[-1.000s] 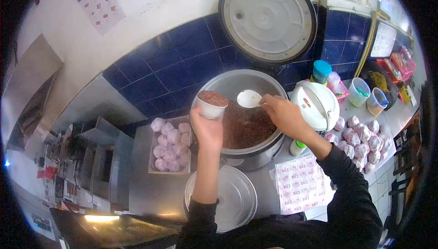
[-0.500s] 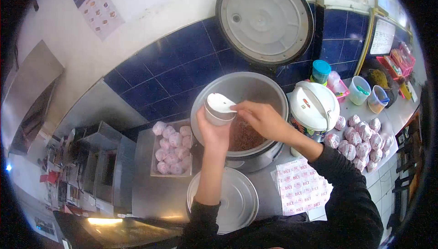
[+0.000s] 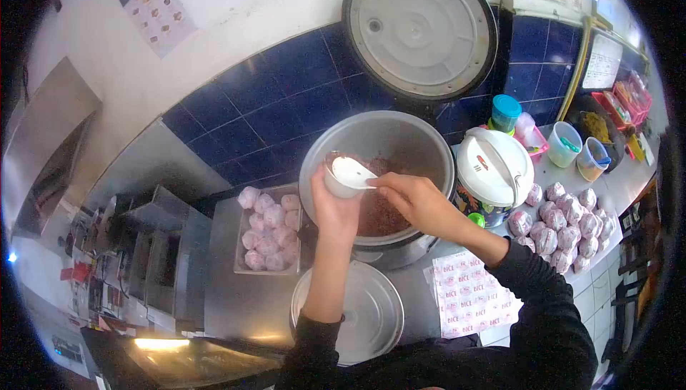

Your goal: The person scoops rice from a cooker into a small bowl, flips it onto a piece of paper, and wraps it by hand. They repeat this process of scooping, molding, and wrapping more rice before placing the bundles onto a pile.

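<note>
My left hand [image 3: 336, 211] is wrapped round a small cup [image 3: 341, 188] above the large open cooker [image 3: 325, 143]. A white spoon [image 3: 352, 173] lies across the cup's mouth, and its handle is pinched in my right hand [image 3: 414, 200]. Some reddish-brown food shows at the cup's far rim. Inside the cooker, below my hands, is reddish-brown grainy food [image 3: 382, 217]. The cooker's round lid [image 3: 418, 29] stands raised behind it.
Wrapped round bundles fill a metal tray [image 3: 267, 273] at left; more bundles [image 3: 569, 237] are heaped at right. A round metal lid [image 3: 368, 315] lies in front. Printed paper sheets [image 3: 471, 293], a white-lidded jug [image 3: 493, 165] and plastic cups [image 3: 564, 143] are at right.
The spoon has moved down and slightly right, deeper against the cup, and my right hand has lowered a little with it. Food now shows at the cup's rim.
</note>
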